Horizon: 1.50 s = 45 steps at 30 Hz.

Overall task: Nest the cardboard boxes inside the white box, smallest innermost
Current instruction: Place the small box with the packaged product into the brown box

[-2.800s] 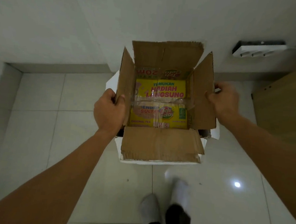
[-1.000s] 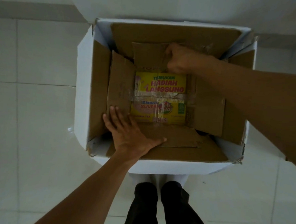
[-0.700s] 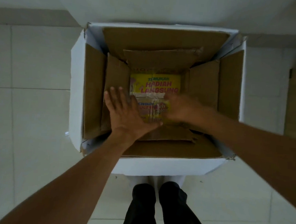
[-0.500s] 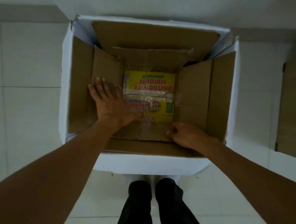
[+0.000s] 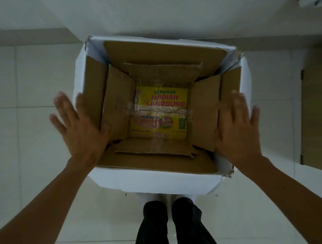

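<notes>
The white box (image 5: 152,180) stands open on the tiled floor below me. A brown cardboard box (image 5: 204,115) sits inside it with its four flaps spread against the white box's walls. On the bottom shows a yellow printed panel (image 5: 160,112), taped across its middle. My left hand (image 5: 80,125) hovers with spread fingers over the white box's left rim. At the right rim my right hand (image 5: 236,127) is flat with its fingers apart. Neither hand holds anything.
A white wall rises just behind the box. A wooden panel (image 5: 320,117) stands at the right. My dark trouser legs (image 5: 168,227) are right in front of the box. White floor tiles (image 5: 26,74) lie to the left.
Both hands have come out of the box's inside and moved outward to its left and right rims, fingers spread. The inner flaps now lie flat against the walls.
</notes>
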{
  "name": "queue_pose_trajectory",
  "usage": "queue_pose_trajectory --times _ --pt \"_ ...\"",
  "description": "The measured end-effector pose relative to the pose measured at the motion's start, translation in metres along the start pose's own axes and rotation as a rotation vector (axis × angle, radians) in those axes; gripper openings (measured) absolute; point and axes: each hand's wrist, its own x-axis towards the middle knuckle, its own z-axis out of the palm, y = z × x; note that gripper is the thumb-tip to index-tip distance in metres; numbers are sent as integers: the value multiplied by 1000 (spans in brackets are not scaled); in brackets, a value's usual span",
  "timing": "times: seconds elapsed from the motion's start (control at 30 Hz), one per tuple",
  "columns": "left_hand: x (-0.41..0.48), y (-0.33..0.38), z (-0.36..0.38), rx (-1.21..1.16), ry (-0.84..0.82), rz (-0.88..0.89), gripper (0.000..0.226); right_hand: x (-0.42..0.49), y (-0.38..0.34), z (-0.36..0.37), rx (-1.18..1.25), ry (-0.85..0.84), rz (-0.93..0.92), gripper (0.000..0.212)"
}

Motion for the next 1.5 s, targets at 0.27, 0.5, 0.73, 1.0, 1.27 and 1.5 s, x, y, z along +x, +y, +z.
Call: queue_pose_trajectory --times 0.27,0.5,0.73,1.0,1.27,1.5 --pt "-18 -15 12 -317 -50 -344 40 -9 18 23 1079 -182 696 48" --pt "-27 -16 17 -370 2 -294 36 -5 16 33 970 -66 633 27" --pt "-69 20 30 -441 -9 -311 35 -30 56 30 933 -30 674 18" --pt "-123 103 45 -487 -21 -311 33 -59 149 23 911 -17 716 20" --pt "-162 215 60 -503 -28 -309 33 -67 265 24 966 -30 737 23" --pt "-174 305 73 -568 -30 -330 30 -64 340 25 799 16 837 32"
